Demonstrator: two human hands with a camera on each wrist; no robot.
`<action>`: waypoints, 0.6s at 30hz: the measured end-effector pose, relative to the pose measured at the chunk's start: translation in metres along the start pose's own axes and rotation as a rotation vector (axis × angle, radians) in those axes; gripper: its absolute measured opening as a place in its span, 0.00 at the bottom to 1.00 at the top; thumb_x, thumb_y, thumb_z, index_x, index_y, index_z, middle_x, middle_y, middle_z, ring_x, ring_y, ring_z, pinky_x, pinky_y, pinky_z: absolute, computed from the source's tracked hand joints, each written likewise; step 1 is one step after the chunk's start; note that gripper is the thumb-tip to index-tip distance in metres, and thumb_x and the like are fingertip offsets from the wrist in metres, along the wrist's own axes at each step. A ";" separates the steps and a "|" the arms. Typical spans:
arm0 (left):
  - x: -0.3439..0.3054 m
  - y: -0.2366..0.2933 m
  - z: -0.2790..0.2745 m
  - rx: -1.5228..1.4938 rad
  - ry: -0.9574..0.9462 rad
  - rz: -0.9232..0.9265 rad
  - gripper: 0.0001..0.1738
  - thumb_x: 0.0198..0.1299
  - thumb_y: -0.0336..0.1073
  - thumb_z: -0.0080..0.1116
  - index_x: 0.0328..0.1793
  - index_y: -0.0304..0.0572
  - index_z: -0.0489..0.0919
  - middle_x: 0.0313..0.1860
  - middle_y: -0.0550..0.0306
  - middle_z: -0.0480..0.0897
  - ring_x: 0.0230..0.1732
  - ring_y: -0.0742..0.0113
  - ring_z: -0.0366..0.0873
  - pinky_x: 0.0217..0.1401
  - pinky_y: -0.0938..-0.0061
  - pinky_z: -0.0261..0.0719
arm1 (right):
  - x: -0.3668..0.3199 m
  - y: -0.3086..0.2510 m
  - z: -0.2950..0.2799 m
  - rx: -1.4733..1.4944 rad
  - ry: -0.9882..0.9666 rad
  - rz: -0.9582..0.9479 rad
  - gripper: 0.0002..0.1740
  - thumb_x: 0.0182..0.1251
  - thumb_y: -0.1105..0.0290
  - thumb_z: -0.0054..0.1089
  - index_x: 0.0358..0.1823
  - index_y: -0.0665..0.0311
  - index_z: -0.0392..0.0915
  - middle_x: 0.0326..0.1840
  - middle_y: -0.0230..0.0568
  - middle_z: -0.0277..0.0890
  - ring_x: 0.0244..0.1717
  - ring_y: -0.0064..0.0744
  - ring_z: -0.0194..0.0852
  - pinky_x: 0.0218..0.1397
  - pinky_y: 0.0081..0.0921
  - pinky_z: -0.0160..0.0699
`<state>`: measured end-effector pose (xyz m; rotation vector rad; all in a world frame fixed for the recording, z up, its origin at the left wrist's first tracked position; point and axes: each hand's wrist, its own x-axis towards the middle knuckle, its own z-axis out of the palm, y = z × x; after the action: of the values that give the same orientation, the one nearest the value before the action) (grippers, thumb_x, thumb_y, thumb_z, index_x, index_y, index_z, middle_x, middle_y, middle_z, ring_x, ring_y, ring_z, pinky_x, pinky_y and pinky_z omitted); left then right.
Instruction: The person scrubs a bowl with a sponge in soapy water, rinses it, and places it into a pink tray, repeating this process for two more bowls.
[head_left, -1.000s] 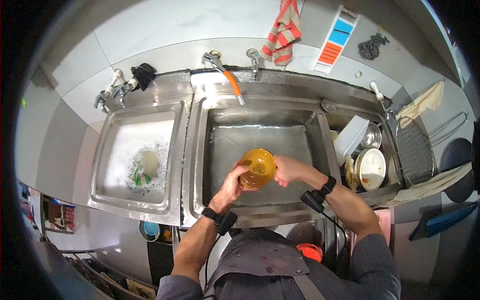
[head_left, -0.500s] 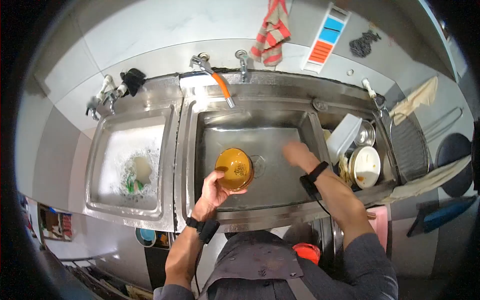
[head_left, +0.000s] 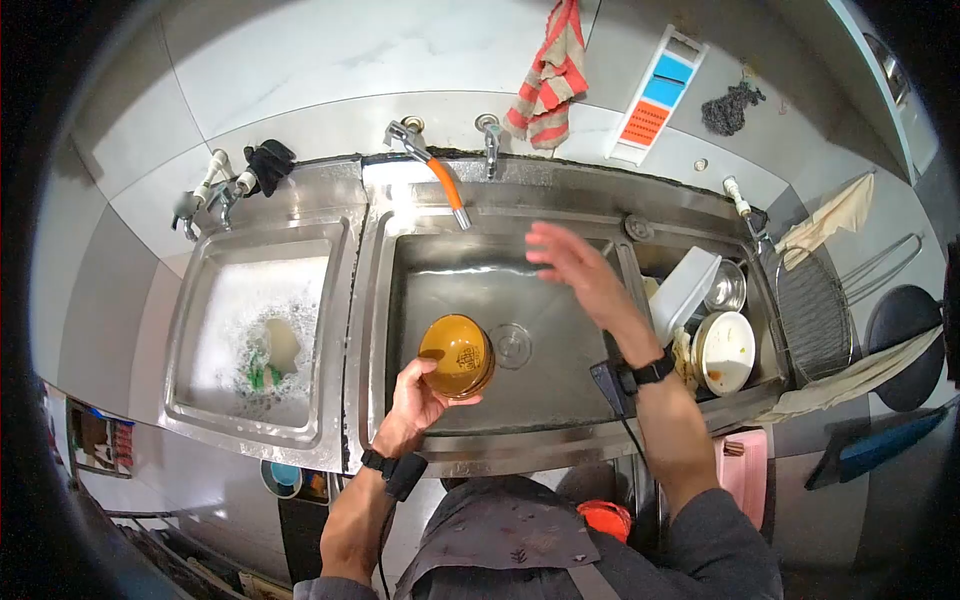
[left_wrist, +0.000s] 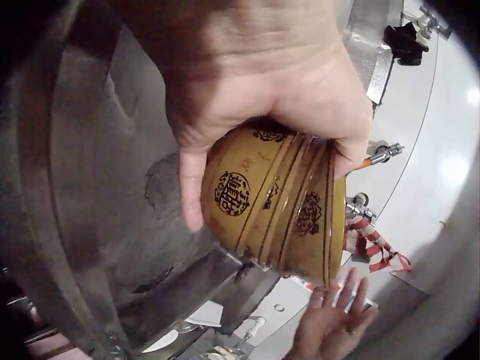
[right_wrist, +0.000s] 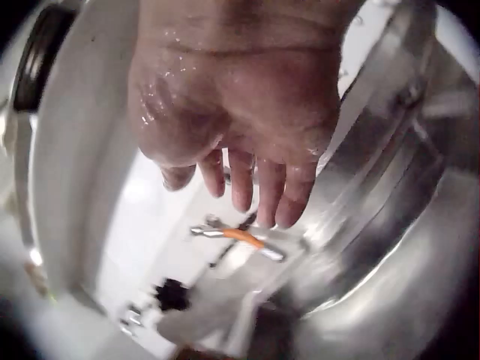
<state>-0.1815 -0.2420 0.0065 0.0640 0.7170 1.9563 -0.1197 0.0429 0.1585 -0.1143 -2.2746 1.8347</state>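
A stack of yellow-brown bowls [head_left: 457, 356] is gripped by my left hand [head_left: 412, 402] over the left part of the middle basin [head_left: 540, 390]. In the left wrist view the nested bowls [left_wrist: 262, 202] lie tilted on their side, dark printed marks on their outer walls, the left hand [left_wrist: 262, 82] curled round them. Raised over the right part of that basin is my right hand [head_left: 590, 280], holding nothing, its fingers extended toward the faucet [head_left: 440, 180]. The right wrist view shows the wet palm of the right hand [right_wrist: 232, 112] with loosely extended fingers.
Foamy water with a green item and a pale round thing fills the left basin [head_left: 332, 330]. Dirty dishes, including a white bowl [head_left: 726, 352] and a white container [head_left: 686, 292], stand in the right basin. A striped cloth [head_left: 550, 85] hangs on the wall.
The right hand has come away from the bowls and moved up toward the faucet, its fingers now spread. The left hand has carried the stacked bowls to the left and slightly down.
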 end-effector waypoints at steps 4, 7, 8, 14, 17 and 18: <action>-0.001 0.000 -0.002 -0.045 0.045 -0.017 0.40 0.56 0.47 0.57 0.76 0.40 0.66 0.68 0.37 0.76 0.66 0.34 0.77 0.59 0.31 0.81 | -0.007 -0.050 0.015 0.937 -0.103 -0.110 0.37 0.81 0.40 0.37 0.74 0.63 0.64 0.73 0.52 0.69 0.72 0.51 0.69 0.73 0.48 0.69; -0.005 0.005 0.006 -0.053 0.065 -0.001 0.38 0.59 0.43 0.55 0.74 0.34 0.65 0.67 0.33 0.75 0.63 0.33 0.78 0.58 0.33 0.83 | -0.013 -0.063 0.030 1.190 0.023 -0.008 0.44 0.79 0.35 0.31 0.77 0.66 0.59 0.76 0.56 0.65 0.75 0.57 0.64 0.74 0.51 0.66; -0.004 0.002 0.003 -0.044 0.072 0.012 0.37 0.59 0.43 0.55 0.74 0.35 0.65 0.67 0.34 0.75 0.63 0.32 0.78 0.58 0.33 0.83 | -0.016 -0.066 0.036 1.184 0.030 0.003 0.44 0.79 0.35 0.31 0.77 0.66 0.59 0.76 0.56 0.65 0.75 0.57 0.64 0.74 0.51 0.66; -0.003 -0.004 -0.007 -0.055 0.106 0.015 0.36 0.59 0.45 0.53 0.74 0.36 0.67 0.66 0.37 0.77 0.62 0.34 0.80 0.56 0.35 0.84 | -0.028 -0.084 0.071 1.349 -0.107 0.021 0.42 0.79 0.34 0.31 0.74 0.64 0.64 0.74 0.56 0.66 0.76 0.58 0.61 0.78 0.54 0.61; 0.001 -0.006 -0.007 -0.062 0.111 -0.001 0.36 0.59 0.45 0.54 0.73 0.36 0.68 0.66 0.38 0.77 0.62 0.36 0.80 0.56 0.35 0.83 | -0.024 -0.096 0.084 1.296 -0.127 0.045 0.41 0.79 0.34 0.33 0.73 0.64 0.64 0.72 0.54 0.68 0.75 0.56 0.63 0.76 0.53 0.62; 0.001 -0.007 -0.007 -0.048 0.134 0.032 0.35 0.59 0.45 0.54 0.72 0.36 0.69 0.66 0.40 0.78 0.62 0.37 0.80 0.56 0.34 0.83 | -0.024 -0.098 0.089 1.254 -0.117 0.070 0.41 0.79 0.34 0.33 0.72 0.65 0.65 0.70 0.53 0.69 0.74 0.55 0.65 0.76 0.52 0.63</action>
<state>-0.1791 -0.2417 -0.0027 -0.0860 0.7598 2.0210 -0.1082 -0.0686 0.2334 0.1240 -0.8029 2.9360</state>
